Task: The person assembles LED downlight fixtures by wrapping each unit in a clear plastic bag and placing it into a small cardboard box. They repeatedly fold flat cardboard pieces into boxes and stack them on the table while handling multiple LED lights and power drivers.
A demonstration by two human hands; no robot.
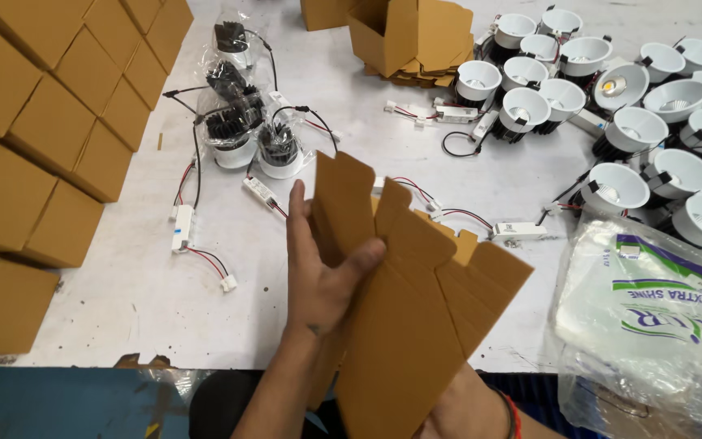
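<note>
Cardboard for 1 box, a flat brown blank (416, 325), is still unfolded above the near edge of the white worktop (123, 284), with the left hand (322, 276) clamped on its upper flaps and the right hand (457, 410) mostly hidden beneath, its grip impossible to tell. Closed brown boxes (50, 138) already sit stacked along the left, while 4 bagged lamps (241, 122) and many bare white downlights (611, 97) wait unpacked. A crumpled clear bag (652, 325) with green-and-purple print lies at the right.
</note>
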